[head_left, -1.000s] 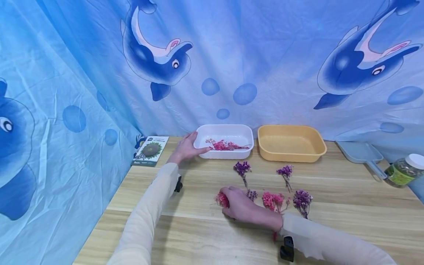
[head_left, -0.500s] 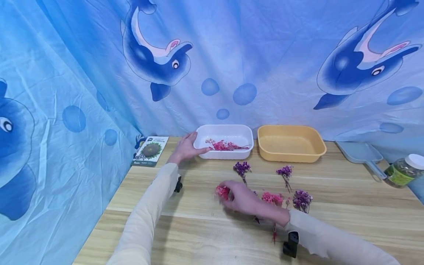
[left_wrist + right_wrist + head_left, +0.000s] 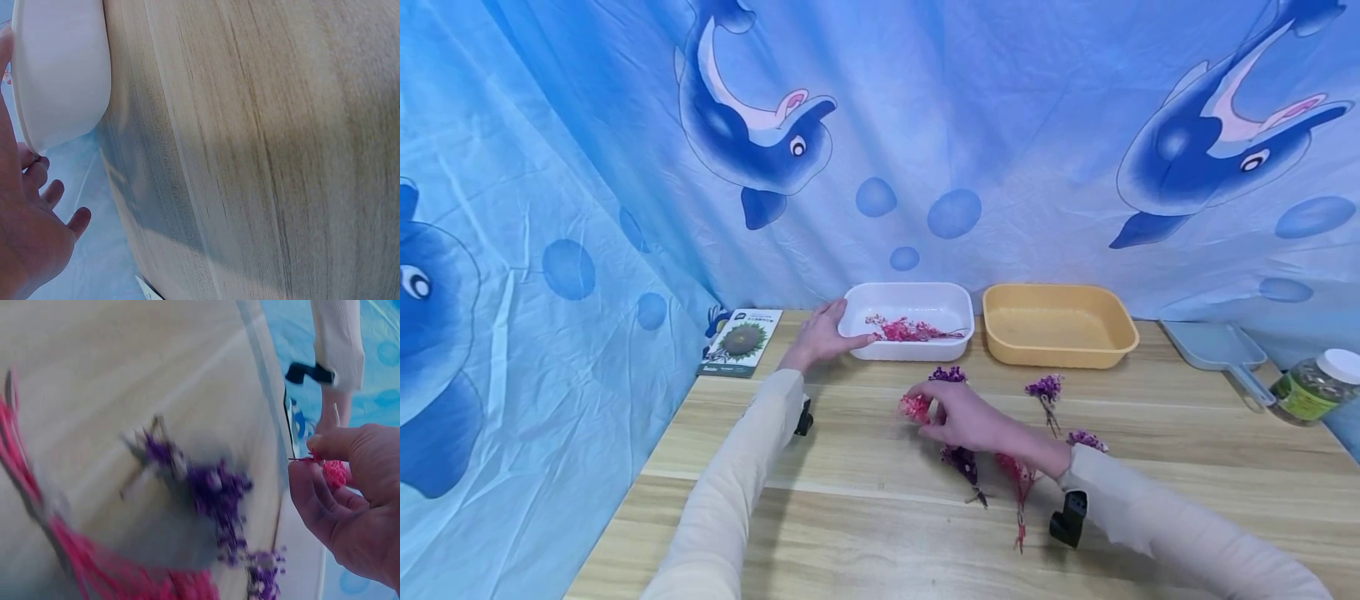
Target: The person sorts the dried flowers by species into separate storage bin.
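One pink sprig [image 3: 914, 407], partly behind right hand [image 3: 967, 417]

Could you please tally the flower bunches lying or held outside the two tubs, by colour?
Purple bunches: 4
Pink bunches: 2, one of them in the right hand
Total: 6

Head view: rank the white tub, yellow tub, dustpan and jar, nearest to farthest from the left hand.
1. White tub, gripped by the left hand
2. Yellow tub, just right of it
3. Dustpan, further right
4. Jar, at the right edge
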A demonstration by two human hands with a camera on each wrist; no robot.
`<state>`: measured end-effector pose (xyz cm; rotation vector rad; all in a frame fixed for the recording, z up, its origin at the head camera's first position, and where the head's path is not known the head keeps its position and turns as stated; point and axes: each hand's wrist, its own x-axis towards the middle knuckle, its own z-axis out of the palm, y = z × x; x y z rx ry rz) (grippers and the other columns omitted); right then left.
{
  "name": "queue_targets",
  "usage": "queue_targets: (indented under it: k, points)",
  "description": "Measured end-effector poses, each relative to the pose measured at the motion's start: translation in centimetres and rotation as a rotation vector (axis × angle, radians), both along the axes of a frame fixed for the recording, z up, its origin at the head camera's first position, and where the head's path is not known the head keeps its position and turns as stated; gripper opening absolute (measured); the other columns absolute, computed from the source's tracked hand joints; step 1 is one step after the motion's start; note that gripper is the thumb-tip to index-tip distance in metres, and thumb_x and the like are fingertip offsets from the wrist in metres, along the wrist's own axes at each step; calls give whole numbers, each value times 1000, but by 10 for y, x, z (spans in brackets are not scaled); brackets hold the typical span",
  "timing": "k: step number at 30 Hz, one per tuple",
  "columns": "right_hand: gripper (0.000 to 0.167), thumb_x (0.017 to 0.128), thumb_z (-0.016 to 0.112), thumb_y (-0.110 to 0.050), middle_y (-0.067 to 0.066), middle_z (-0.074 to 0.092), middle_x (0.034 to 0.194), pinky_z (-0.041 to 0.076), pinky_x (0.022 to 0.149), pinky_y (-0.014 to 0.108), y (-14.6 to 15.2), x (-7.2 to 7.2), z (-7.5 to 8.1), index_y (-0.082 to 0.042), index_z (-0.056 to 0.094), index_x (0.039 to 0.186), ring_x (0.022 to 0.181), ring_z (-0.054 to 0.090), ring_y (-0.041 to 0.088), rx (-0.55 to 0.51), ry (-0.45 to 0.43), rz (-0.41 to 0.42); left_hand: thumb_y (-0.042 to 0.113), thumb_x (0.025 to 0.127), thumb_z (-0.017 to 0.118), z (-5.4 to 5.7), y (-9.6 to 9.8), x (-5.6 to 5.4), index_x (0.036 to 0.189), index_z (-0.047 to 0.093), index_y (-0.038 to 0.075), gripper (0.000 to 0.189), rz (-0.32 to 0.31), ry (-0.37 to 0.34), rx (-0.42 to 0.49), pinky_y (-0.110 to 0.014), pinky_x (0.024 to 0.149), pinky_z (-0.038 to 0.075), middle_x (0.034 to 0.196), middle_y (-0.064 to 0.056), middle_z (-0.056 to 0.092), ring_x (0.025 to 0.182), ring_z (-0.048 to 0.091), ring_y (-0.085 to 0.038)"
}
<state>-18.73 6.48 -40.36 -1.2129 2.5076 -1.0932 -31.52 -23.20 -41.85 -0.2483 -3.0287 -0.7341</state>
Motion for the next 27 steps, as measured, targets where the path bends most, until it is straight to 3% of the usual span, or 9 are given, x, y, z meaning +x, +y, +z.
queue_targets:
  k: [2,10,13,19,27]
  points:
    - [53,82,79,-2,11,66,110,56,66,23,5,-6,2,2,58,130,71,61,5,8,32,4,71,78,68,-1,0,0,159,22,6,114,0,5,-5,-61,115,21,162,-14,26,147,20,-37]
    - [56,83,78,-2,18,65,119,56,60,23,22,-35,19,1,56,135,69,62,7,18,82,-5,71,79,68,-2,0,-1,160,22,7,113,2,8,-10,-60,116,20,163,-12,26,148,19,-36]
    - [56,82,78,1,19,66,115,56,57,22,26,-49,26,4,56,133,70,64,9,-7,115,-7,71,79,68,-2,0,-1,160,22,7,113,0,8,-12,-59,116,20,163,-11,26,148,19,-36]
    - [53,85,76,2,10,66,99,56,57,25,30,-75,38,5,56,133,71,65,13,0,95,-31,70,80,68,-1,-1,-2,160,21,8,112,-6,12,-13,-59,116,20,163,-11,25,148,18,-36]
    - [52,88,74,-1,10,65,100,57,63,26,25,-101,45,3,54,135,79,66,19,61,113,-73,72,79,67,-2,-1,-1,160,23,7,112,-2,0,-13,-59,116,20,164,-10,24,149,18,-35]
